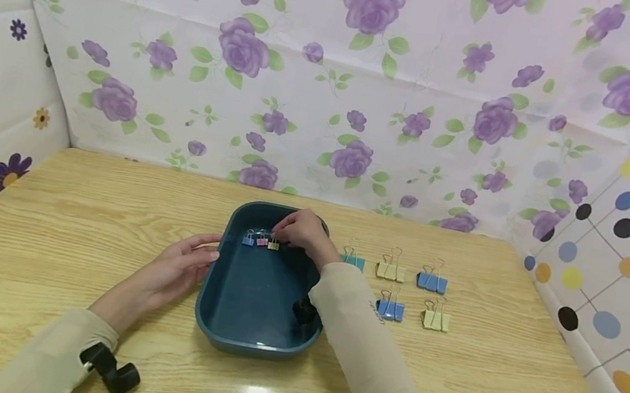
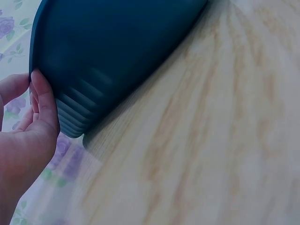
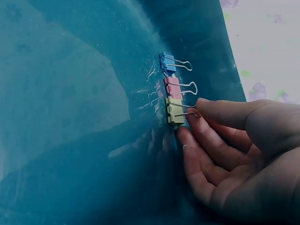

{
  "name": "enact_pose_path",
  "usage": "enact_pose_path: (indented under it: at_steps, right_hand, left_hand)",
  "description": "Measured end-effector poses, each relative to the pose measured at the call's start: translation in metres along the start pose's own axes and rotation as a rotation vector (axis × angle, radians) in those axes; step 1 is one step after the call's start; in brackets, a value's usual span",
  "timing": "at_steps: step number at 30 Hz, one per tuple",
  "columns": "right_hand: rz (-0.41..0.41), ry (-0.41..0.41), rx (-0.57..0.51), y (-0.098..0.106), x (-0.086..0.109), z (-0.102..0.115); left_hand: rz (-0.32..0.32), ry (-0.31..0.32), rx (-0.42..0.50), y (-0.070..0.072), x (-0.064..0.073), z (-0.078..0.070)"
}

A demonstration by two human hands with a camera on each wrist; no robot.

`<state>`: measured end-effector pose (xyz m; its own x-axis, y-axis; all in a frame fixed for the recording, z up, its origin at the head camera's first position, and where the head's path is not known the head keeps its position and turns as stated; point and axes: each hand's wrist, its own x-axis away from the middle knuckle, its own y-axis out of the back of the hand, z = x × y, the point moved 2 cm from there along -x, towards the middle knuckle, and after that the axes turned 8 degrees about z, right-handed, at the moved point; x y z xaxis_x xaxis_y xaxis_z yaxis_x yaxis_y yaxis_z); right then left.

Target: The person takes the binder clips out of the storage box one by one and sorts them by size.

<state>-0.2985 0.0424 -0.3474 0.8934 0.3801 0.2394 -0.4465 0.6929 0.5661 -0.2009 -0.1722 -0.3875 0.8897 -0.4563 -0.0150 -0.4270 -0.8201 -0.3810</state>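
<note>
A dark teal plastic bin sits on the table. My left hand holds its left rim between thumb and fingers; the left wrist view shows the fingertips against the outer wall. Inside the bin, my right hand pinches the wire handle of a small yellow binder clip. This clip stands at the end of a row, close beside a pink binder clip and a blue binder clip. In the head view, the row lies near the bin's far end.
Right of the bin stand larger binder clips: a teal one partly hidden by my right arm, two yellow ones and two blue ones. Floral cloth hangs behind the wooden table; patterned cloth borders both sides.
</note>
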Motion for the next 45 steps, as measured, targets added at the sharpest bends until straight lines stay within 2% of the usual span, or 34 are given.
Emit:
enact_pose_path:
  at_steps: [10,27,36,45]
  right_hand:
    - [0.047,0.008,0.016,-0.0003,-0.0016,-0.0010]
    - [0.074,0.003,-0.078,0.0021,-0.0012,0.0001]
    - [0.106,0.040,-0.160,0.0044,-0.0009,0.0023]
    - [0.099,0.065,-0.171,0.0069,0.0004,0.0056]
  left_hand:
    - [-0.001,0.011,-0.021,0.0013,0.0007,-0.0011]
    - [-0.004,0.017,-0.034,0.0019,0.0010,-0.0024]
    - [0.001,0.009,-0.045,0.0034,0.0008,-0.0017]
    - [-0.006,0.010,-0.050,0.0033,-0.0004,0.0014]
